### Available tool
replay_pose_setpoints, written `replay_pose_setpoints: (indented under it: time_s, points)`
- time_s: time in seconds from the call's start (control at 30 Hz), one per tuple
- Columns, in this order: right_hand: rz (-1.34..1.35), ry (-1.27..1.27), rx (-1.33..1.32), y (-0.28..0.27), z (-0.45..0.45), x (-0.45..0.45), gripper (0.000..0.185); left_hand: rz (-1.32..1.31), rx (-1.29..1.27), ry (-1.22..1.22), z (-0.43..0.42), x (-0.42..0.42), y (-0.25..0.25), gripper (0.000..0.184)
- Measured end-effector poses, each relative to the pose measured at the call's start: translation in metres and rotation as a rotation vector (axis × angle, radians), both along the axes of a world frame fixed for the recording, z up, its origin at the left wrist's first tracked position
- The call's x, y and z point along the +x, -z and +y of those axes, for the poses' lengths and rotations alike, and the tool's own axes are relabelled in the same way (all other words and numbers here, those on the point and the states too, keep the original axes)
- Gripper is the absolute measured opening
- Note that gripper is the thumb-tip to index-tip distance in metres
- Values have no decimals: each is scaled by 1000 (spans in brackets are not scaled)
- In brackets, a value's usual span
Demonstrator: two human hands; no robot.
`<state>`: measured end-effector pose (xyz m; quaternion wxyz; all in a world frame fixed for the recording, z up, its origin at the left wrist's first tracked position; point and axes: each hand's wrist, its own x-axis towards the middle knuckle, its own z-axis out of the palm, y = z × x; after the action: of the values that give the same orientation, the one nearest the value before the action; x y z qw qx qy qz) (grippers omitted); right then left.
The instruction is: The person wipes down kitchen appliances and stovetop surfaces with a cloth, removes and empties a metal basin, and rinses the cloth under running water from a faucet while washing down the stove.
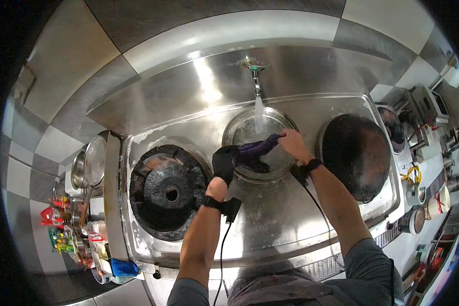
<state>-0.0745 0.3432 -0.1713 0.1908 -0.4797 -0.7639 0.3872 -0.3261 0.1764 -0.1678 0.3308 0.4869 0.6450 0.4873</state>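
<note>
Water runs from a chrome faucet (256, 79) into the round metal basin (231, 133) set in the middle of the steel counter. Over this basin a dark purple cloth (257, 148) is stretched between my two hands. My left hand (224, 162), covered by a black glove or wrap, is at the cloth's left end; its fingers are hard to make out, but it looks closed there. My bare right hand (292, 145) pinches the other end, just right of the stream. A dark patch under the cloth may be a hanging fold or a shadow.
A black burner ring with a centre hole (168, 191) sits at left, and a large black wok (356, 158) at right. Bottles (61, 217), a strainer (95, 160) and a blue cloth (123, 268) are beyond the left edge. Cables hang from both wrists.
</note>
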Motion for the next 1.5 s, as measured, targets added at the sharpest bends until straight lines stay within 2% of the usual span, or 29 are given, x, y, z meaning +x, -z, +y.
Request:
replay_pose_setpoints:
  time_s: [0.07,0.1,0.17,0.23,0.3,0.37,0.43,0.47,0.53,0.6,0.63,0.67,0.73,0.77,0.83,0.9,0.97,1.0,1.03,1.07,1.1,1.13,1.17,1.2,1.27,1.33,1.37,1.43,1.5]
  points:
    - [-345,12,244,4,0,-5,33,-99,-27,3,3,3,15,33]
    - [-343,11,241,10,-7,-10,33,-131,-39,4,3,4,23,33]
    - [35,-84,136,15,-36,-31,26,-238,62,77,10,17,24,30]
    - [131,-144,-326,-37,-68,-43,29,-346,163,162,20,32,24,31]
    - [355,-149,-115,-31,-88,-63,24,-408,212,213,24,34,26,33]
    - [433,-156,-163,-55,-113,-73,24,-1326,-209,171,26,18,30,41]
    - [518,-168,-206,-65,-126,-83,24,-60,-100,226,22,23,18,39]
    - [432,-93,-139,-59,-130,-88,26,845,-133,344,14,18,0,38]
    - [348,-18,-76,-48,-127,-88,28,826,-65,251,13,27,1,34]
    - [11,-76,161,-32,-110,-69,27,805,2,159,9,36,-8,31]
    - [37,-159,398,-3,-93,-58,25,634,-9,158,4,41,-34,30]
    - [-60,-127,292,2,-73,-41,26,462,-23,151,0,42,-48,32]
    - [-154,-92,174,13,-51,-21,28,250,4,194,2,21,-29,37]
    - [-251,24,449,17,-44,-17,29,169,-25,203,-1,18,-34,39]
    - [-347,149,724,23,-41,-20,30,88,-51,217,2,24,-42,42]
    - [-165,-122,13,9,-52,-42,26,-1423,-353,219,12,46,-46,43]
    - [160,-94,-120,-3,-76,-57,23,-1425,-380,200,22,43,-18,41]
    - [158,-92,-116,-25,-93,-64,23,-1431,-402,174,27,40,-2,41]
    - [312,-95,60,-57,-114,-69,23,-1537,-222,229,28,39,8,39]
    - [466,-95,236,-74,-128,-74,22,-1188,-33,355,36,28,59,36]
    - [464,-88,235,-72,-134,-81,22,-841,158,388,45,18,108,34]
    - [441,-26,123,-67,-135,-87,19,-1119,133,483,47,16,114,32]
    - [419,34,10,-51,-134,-91,16,-1395,79,561,47,16,108,30]
    - [423,36,8,-36,-126,-88,16,-1251,45,463,41,19,103,27]
    - [61,-122,496,12,-92,-72,14,-954,-7,270,28,31,48,26]
    - [-137,-109,333,-8,-72,-44,14,-667,-70,69,7,40,11,32]
    - [-166,12,285,-2,-54,-35,19,-563,-54,78,2,32,-2,41]
    - [-201,121,240,1,-50,-35,26,-663,-60,-46,-2,21,0,42]
    - [-264,206,391,-7,-63,-34,32,-763,-67,-154,-5,17,4,43]
